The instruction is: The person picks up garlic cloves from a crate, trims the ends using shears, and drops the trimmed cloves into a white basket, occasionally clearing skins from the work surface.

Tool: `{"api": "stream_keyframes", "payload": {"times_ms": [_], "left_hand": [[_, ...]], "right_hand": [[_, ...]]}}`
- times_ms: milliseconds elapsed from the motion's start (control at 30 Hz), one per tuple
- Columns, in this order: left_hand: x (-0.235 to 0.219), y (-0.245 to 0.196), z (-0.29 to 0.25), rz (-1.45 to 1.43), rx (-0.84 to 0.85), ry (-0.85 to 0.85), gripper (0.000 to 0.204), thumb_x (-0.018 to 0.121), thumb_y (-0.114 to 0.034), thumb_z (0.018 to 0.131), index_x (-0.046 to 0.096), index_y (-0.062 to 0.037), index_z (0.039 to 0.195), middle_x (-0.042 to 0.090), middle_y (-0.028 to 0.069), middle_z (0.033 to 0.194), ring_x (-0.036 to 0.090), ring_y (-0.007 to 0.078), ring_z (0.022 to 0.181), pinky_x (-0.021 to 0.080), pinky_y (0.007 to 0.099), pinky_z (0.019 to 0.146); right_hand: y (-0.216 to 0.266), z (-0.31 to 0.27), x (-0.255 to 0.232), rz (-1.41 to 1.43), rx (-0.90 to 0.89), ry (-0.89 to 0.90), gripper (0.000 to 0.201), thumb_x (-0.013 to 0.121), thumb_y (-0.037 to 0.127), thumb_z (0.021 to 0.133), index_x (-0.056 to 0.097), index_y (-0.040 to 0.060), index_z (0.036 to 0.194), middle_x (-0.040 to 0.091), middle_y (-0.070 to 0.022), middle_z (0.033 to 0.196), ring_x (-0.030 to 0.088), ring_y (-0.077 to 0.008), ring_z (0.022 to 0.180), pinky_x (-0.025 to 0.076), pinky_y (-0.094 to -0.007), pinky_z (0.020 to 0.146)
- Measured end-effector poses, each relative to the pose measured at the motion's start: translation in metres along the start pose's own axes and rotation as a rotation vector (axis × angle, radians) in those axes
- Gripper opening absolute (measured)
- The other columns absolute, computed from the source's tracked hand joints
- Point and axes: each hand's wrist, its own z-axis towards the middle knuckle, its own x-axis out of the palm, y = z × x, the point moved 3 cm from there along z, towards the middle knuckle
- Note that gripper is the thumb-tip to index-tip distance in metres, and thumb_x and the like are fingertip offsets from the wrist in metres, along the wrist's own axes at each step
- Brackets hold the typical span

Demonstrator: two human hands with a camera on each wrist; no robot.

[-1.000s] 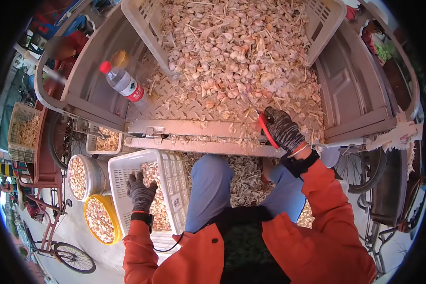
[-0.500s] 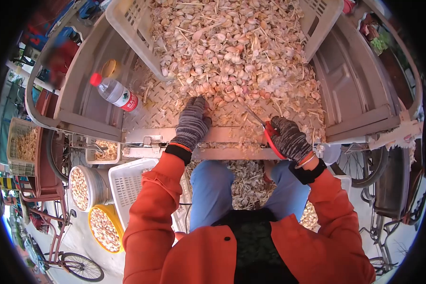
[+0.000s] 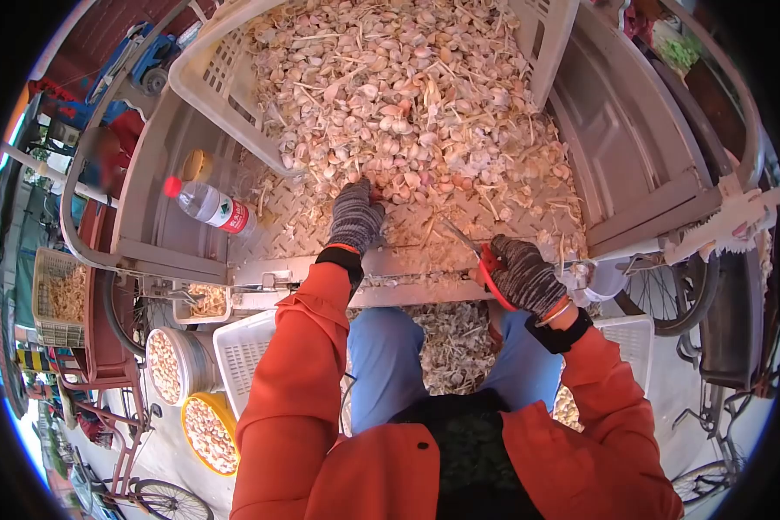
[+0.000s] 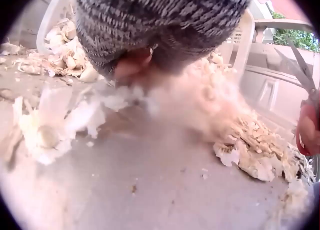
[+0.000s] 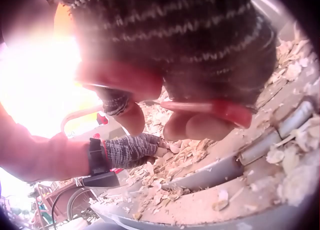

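A broad heap of garlic (image 3: 407, 95) covers the metal truck bed. My left hand (image 3: 355, 215), in a grey knitted glove with bare fingertips, reaches to the heap's near edge, fingers bent down among the garlic. Up close in the left wrist view, the glove (image 4: 160, 27) and blur cover its fingertips, so I cannot tell whether they grip a bulb. To the right, my gloved right hand (image 3: 524, 270) holds red-handled scissors (image 3: 492, 269) over the bed's near edge. Their blades (image 4: 300, 69) stand apart in the left wrist view, pointing toward the heap.
A plastic bottle (image 3: 206, 205) with a red cap lies at the bed's left. A white crate (image 3: 247, 347), a white bucket (image 3: 201, 364) and a yellow bucket (image 3: 225, 416) stand below on the left. Garlic skins (image 3: 455, 342) lie between the knees. Metal walls (image 3: 654, 147) flank the bed.
My left hand has come up from over the white crate to the heap's near edge and stays there. The right hand keeps the scissors near the bed's edge. The view has shifted slightly.
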Motion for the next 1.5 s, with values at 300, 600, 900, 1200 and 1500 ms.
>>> {"api": "stream_keyframes", "payload": {"times_ms": [300,600,900,1200,1500], "left_hand": [[-0.02,0.002,-0.035,-1.169,-0.27,-0.062,0.011,0.062,-0.009,0.085,0.056,-0.0051,0.094,0.059,0.0053,0.088,0.057,0.0158,0.072,0.05,0.0264,0.068],[-0.048,-0.07,-0.131,-1.862,-0.283,0.257,0.022,0.064,-0.011,0.085,0.056,-0.0006,0.103,0.056,0.0069,0.097,0.057,0.0168,0.083,0.052,0.0264,0.078],[-0.036,-0.079,-0.16,-1.917,-0.185,0.317,0.022,0.063,-0.008,0.085,0.054,0.0017,0.103,0.056,0.0074,0.089,0.057,0.0171,0.081,0.052,0.0273,0.077],[-0.027,-0.042,-0.133,-1.982,-0.375,0.303,0.028,0.059,-0.017,0.089,0.053,0.0002,0.11,0.058,0.0094,0.094,0.057,0.0186,0.081,0.051,0.0279,0.066],[-0.015,-0.009,-0.019,-0.096,0.149,-0.066,0.017,0.063,-0.007,0.076,0.059,-0.0043,0.092,0.063,0.0111,0.079,0.062,0.0252,0.074,0.05,0.0337,0.069]], "right_hand": [[0.004,-0.005,0.0,0.083,-0.05,-0.051,0.022,0.068,0.017,0.074,0.06,0.0013,0.087,0.063,-0.0134,0.075,0.063,-0.0217,0.066,0.05,-0.0327,0.061],[0.054,-0.029,-0.009,-0.15,-0.342,-0.291,0.031,0.069,0.026,0.071,0.062,0.0017,0.089,0.061,-0.0174,0.08,0.06,-0.0353,0.075,0.048,-0.0418,0.068],[0.047,-0.056,0.0,-0.067,-0.228,-0.083,0.028,0.067,0.024,0.075,0.063,0.0013,0.091,0.063,-0.0216,0.078,0.062,-0.0358,0.07,0.049,-0.0417,0.061],[0.011,-0.047,0.005,1.036,0.307,0.142,0.018,0.065,0.017,0.08,0.057,0.0017,0.084,0.056,-0.0014,0.07,0.054,-0.0079,0.058,0.04,-0.0228,0.048],[-0.051,-0.025,0.017,0.389,0.073,-0.027,0.029,0.068,0.015,0.08,0.061,-0.0031,0.101,0.065,-0.0157,0.089,0.063,-0.0221,0.08,0.049,-0.0307,0.076]]}}
